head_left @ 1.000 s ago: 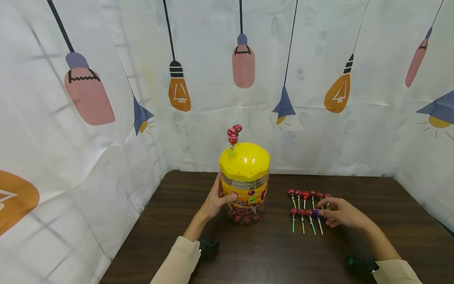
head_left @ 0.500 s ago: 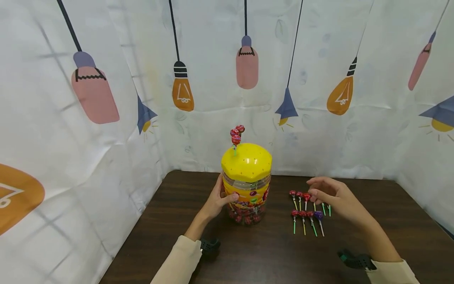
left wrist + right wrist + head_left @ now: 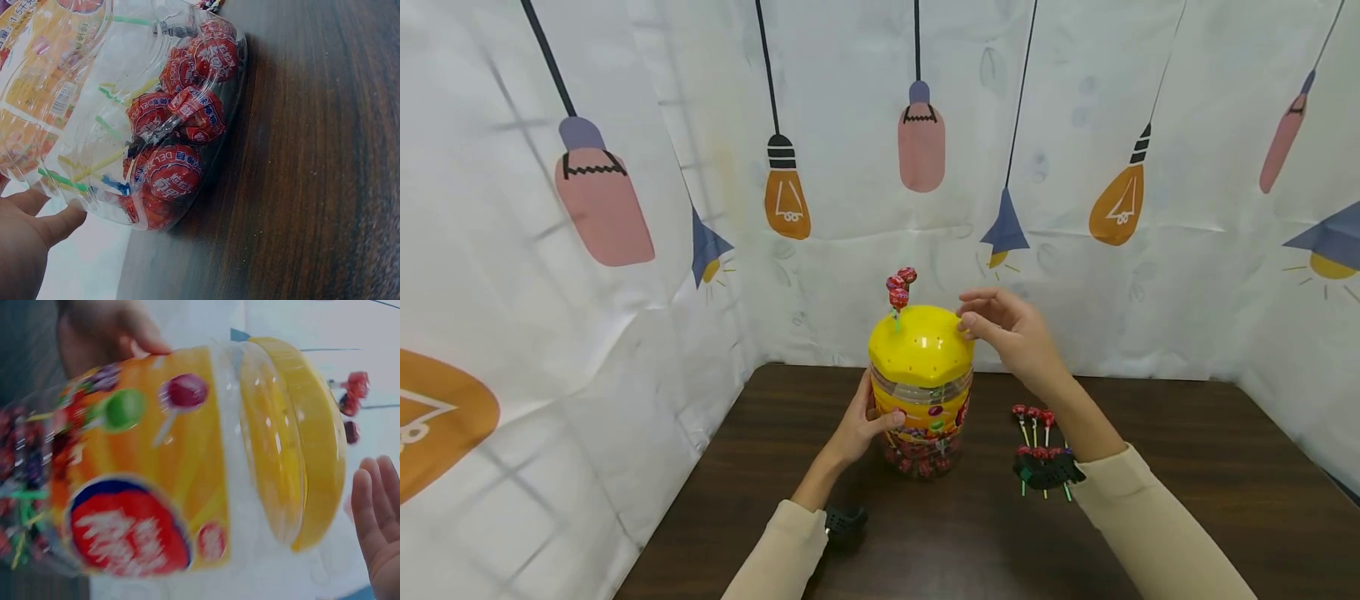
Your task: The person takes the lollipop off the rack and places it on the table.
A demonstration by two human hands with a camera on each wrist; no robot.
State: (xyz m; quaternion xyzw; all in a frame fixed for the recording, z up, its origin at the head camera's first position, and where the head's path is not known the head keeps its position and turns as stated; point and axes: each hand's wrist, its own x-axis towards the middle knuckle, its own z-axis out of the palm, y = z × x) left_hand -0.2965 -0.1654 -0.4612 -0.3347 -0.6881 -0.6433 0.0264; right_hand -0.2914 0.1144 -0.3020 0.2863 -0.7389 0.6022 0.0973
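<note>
A clear candy jar [image 3: 925,429] with an orange label and a domed yellow lid [image 3: 925,346] stands upright on the table. My left hand [image 3: 857,429] grips its left side, thumb across the front. Red-wrapped lollipops [image 3: 172,172] fill its bottom in the left wrist view. Three red lollipops [image 3: 898,287] stick up from the lid's left part. My right hand [image 3: 1011,333] is beside the lid's upper right edge, fingers slightly bent; in the right wrist view this hand [image 3: 381,512] shows nothing in its grasp and a gap from the lid [image 3: 319,456].
Several lollipops [image 3: 1033,415] lie in two rows on the dark wooden table [image 3: 955,542] right of the jar. My right forearm and black wrist device [image 3: 1048,471] cover part of them. A white curtain [image 3: 850,300] with printed lamps hangs behind the table.
My right hand has moved from the lollipop rows leftward and up to the jar's lid, passing over the back row. My left hand stays on the jar.
</note>
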